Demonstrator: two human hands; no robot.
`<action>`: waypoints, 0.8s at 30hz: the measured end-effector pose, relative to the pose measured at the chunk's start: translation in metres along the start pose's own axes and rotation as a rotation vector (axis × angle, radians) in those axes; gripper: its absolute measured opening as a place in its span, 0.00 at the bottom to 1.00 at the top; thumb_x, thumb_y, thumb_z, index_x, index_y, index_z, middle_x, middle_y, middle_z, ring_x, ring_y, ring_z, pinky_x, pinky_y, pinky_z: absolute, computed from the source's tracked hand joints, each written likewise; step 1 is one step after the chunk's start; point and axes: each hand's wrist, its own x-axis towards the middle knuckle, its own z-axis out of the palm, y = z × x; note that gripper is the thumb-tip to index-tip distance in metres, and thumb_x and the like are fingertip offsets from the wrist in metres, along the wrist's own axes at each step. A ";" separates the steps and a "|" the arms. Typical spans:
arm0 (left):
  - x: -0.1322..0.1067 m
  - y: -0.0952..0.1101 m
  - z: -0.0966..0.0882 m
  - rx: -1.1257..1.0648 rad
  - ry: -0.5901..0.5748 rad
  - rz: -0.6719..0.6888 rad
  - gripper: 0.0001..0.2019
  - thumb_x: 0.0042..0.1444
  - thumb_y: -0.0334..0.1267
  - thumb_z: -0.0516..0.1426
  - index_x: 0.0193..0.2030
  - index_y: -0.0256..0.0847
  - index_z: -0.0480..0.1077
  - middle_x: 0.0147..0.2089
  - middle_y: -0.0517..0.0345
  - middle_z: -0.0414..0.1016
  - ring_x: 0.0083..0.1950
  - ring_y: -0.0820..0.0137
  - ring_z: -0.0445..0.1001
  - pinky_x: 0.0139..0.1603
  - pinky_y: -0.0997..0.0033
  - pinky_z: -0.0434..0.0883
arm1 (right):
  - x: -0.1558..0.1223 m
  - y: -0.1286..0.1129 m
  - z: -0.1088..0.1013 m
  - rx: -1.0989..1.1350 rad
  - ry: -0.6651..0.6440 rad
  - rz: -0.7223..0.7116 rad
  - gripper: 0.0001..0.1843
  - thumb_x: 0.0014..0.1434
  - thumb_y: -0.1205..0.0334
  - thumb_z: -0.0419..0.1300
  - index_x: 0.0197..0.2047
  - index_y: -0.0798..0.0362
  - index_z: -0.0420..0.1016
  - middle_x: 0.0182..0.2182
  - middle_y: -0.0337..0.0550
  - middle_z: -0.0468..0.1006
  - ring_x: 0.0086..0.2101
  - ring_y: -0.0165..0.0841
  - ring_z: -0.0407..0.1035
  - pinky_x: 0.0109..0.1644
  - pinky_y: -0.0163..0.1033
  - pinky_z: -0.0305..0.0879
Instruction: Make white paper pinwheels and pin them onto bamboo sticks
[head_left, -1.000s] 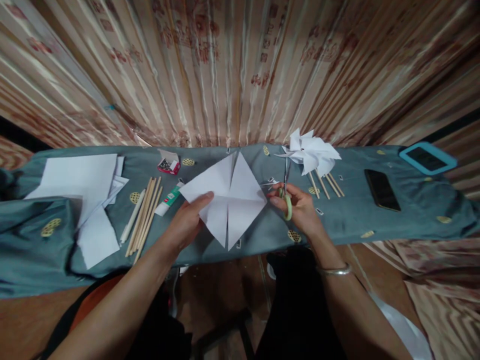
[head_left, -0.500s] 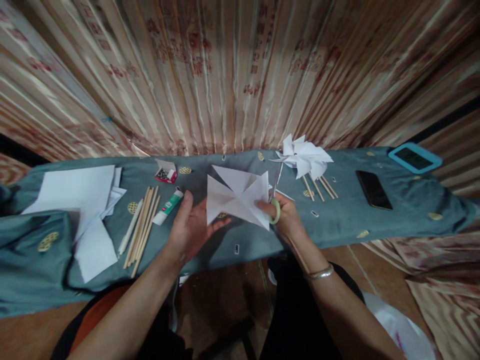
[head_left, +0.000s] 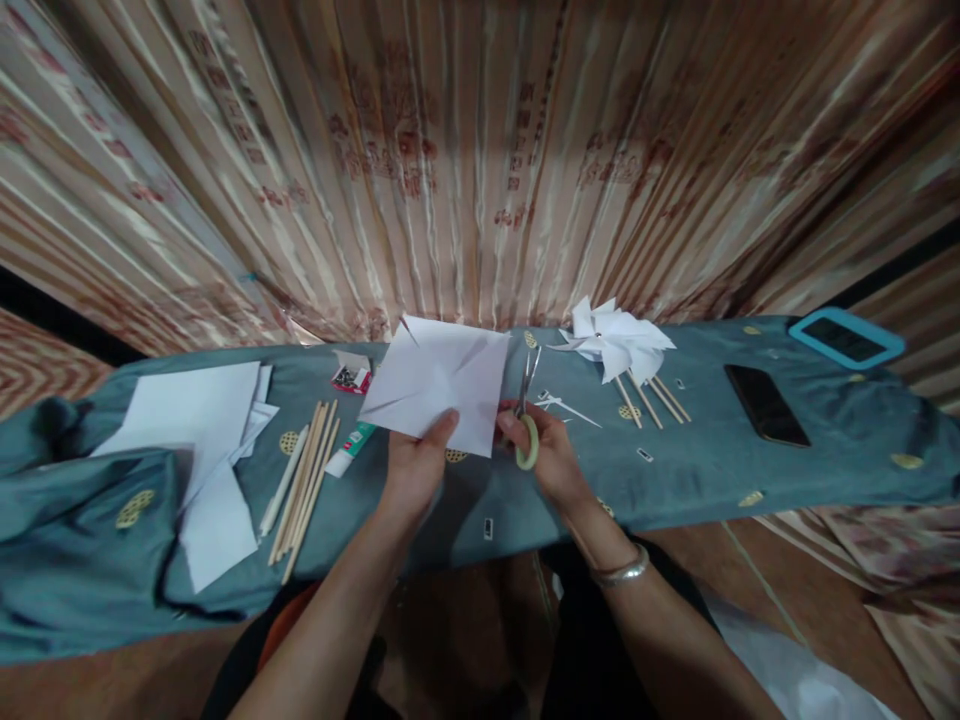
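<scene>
A square white paper sheet [head_left: 450, 365] with slits running in from its corners is held above the table by my left hand [head_left: 418, 462], thumb on top and fingers underneath. My right hand [head_left: 551, 452] grips scissors [head_left: 526, 405] by their pale green handles, just right of the sheet's edge. The scissor blades point away from me and look slightly parted. Thin white paper strips [head_left: 568, 408] lie on the cloth beyond my right hand. A green and white glue tube [head_left: 349, 450] is partly hidden under the sheet's left corner.
Left are wooden sticks [head_left: 307, 490], a white pen [head_left: 283, 482], stacked paper [head_left: 202, 410] and a red box of pins [head_left: 352, 374]. Right are paper pinwheels [head_left: 619, 338] on sticks, a phone [head_left: 766, 404] and a blue-framed clock [head_left: 847, 338]. A curtain [head_left: 465, 180] hangs behind the table.
My left hand has gone from open beside the paper to pinching it. The paper has turned, flattened and shifted left. My right hand has let go of it, keeping the scissors.
</scene>
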 end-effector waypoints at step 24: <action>-0.001 0.016 -0.013 0.200 0.041 0.155 0.27 0.38 0.42 0.69 0.48 0.42 0.71 0.40 0.55 0.81 0.43 0.58 0.79 0.49 0.60 0.75 | -0.037 0.000 -0.006 -0.255 -0.532 0.339 0.25 0.45 0.43 0.69 0.36 0.57 0.77 0.24 0.40 0.77 0.25 0.28 0.70 0.27 0.33 0.67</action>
